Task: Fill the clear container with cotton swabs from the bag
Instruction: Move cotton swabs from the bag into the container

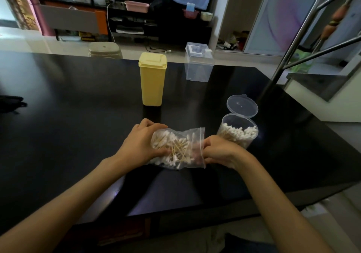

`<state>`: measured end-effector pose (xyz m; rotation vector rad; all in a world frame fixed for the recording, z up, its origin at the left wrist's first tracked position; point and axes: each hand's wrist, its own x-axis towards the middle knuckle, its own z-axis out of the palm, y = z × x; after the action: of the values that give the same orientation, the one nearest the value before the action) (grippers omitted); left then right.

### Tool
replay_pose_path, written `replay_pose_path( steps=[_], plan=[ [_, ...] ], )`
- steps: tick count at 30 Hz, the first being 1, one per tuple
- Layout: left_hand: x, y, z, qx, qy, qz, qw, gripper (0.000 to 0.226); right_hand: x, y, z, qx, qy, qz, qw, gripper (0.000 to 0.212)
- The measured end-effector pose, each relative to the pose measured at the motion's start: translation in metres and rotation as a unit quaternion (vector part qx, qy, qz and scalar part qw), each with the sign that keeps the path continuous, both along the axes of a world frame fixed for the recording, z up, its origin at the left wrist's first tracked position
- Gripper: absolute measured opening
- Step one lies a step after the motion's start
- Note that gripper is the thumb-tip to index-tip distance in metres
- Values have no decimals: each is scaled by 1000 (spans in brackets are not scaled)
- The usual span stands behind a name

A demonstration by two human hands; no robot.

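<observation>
2 hands grip the bag on the bench: left hand its base, right hand its mouth. Container stands just right, lid open, nearly full. Next: extract swabs.

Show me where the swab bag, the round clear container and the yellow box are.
Swab bag [178, 148], head view, on its swab-filled middle.
Round clear container [237, 133], head view, on its front wall.
Yellow box [152, 84], head view, on its front face.
</observation>
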<state>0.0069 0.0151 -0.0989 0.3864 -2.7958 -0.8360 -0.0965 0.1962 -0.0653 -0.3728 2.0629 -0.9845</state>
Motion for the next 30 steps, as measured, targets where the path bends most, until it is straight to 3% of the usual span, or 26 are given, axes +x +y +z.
replay_pose_path(
  steps=[5, 8, 11, 15, 18, 21, 27, 30],
  plan=[
    [-2, 2, 0, 48, 21, 28, 998, 58, -4, 3, 2, 14, -9, 13, 1000, 33],
    [-3, 4, 0, 89, 43, 35, 994, 54, 1, 0, 0, 5, 26, 19, 999, 18],
    [-5, 9, 0, 148, 78, 24, 986, 53, 0, -3, -6, -58, 74, -53, 994, 8],
    [-8, 14, 0, 214, 63, -8, 975, 58, -5, -7, -8, -141, 31, -159, 977, 18],
    [-8, 18, 0, 235, 65, -5, 970, 60, -8, -8, -19, -47, 138, -107, 984, 16],
    [-8, 21, 0, 217, 60, -14, 974, 65, -9, -11, -26, 21, 274, -23, 961, 23],
    [-5, 23, 4, 202, -32, -81, 975, 78, -8, -15, -30, 125, 337, 85, 929, 40],
    [-5, 24, 1, 134, -28, -68, 988, 90, -7, -19, -32, 165, 349, 90, 918, 39]
  ],
)
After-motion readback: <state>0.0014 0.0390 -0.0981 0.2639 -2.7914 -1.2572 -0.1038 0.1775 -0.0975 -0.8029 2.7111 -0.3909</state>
